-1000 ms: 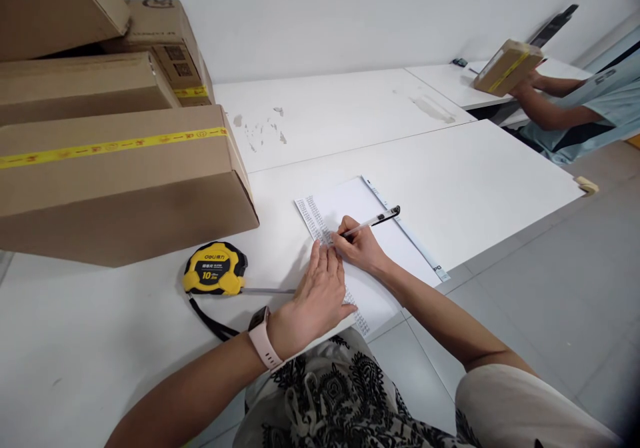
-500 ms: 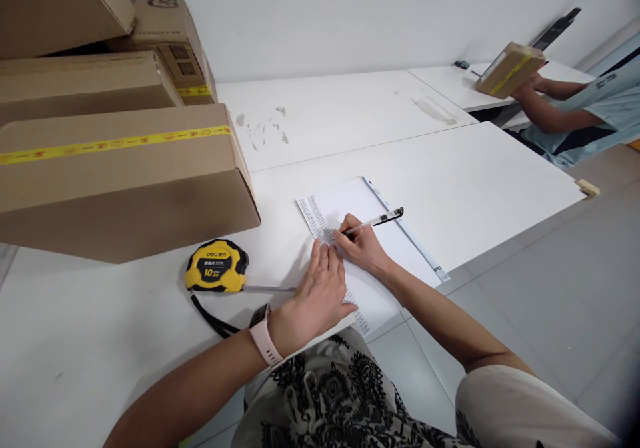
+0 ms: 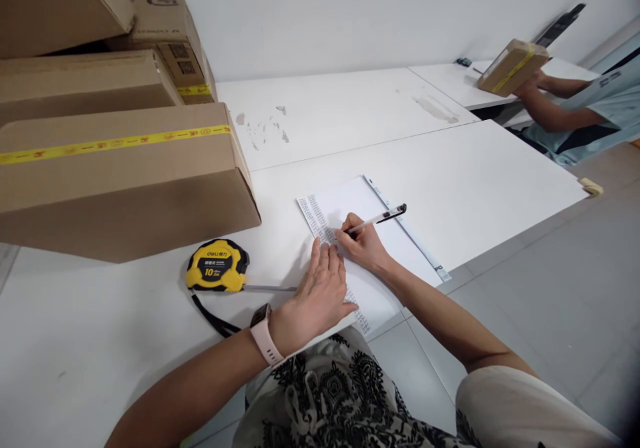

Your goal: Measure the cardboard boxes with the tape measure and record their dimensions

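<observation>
A white sheet of paper (image 3: 395,261) with rows of small writing along its left side lies at the table's front edge, over a clipboard or folder (image 3: 400,218) with a pale blue edge. My left hand (image 3: 323,288) rests flat on the writing, fingers stretched out. In my right hand (image 3: 365,245) is a pen (image 3: 383,218) with a clear barrel and black clip, its tip down at the written rows. Left of my left hand sits a yellow and black tape measure (image 3: 216,266); its strip runs out toward that hand, which hides the end.
Several brown cardboard boxes (image 3: 125,181) with yellow tape are stacked on the left of the white table (image 3: 450,181). At the far right a co-worker's hands (image 3: 533,81) hold a small taped carton (image 3: 513,68) above another table. A wall stands behind.
The pen's upper end has shifted very slightly up and right as my right hand moves a little. My left hand stays put.
</observation>
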### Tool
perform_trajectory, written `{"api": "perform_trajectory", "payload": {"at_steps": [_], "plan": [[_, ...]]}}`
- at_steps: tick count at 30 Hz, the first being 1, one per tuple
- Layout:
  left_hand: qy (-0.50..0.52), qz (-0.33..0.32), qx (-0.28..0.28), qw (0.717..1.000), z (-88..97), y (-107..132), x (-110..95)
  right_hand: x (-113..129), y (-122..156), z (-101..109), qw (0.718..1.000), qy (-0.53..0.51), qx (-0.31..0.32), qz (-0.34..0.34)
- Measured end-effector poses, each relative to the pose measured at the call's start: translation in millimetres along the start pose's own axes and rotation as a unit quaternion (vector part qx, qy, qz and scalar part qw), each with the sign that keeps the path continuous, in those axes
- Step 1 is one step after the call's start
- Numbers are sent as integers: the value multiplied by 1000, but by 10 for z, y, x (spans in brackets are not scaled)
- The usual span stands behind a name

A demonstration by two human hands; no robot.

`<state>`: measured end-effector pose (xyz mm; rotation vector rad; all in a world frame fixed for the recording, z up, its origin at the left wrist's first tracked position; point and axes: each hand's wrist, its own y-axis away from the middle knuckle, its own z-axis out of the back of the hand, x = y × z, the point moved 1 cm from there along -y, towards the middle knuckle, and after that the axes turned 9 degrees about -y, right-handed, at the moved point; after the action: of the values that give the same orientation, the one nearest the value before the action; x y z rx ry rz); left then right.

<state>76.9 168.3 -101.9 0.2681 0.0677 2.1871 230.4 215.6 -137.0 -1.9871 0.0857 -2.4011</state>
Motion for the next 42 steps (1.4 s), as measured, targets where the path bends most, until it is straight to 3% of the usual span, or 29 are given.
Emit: {"api": "perform_trajectory", "payload": {"at_steps": [42], "plan": [[4, -6, 22, 1000, 34, -7, 6, 20, -17, 20, 999, 31, -7, 15]]}}
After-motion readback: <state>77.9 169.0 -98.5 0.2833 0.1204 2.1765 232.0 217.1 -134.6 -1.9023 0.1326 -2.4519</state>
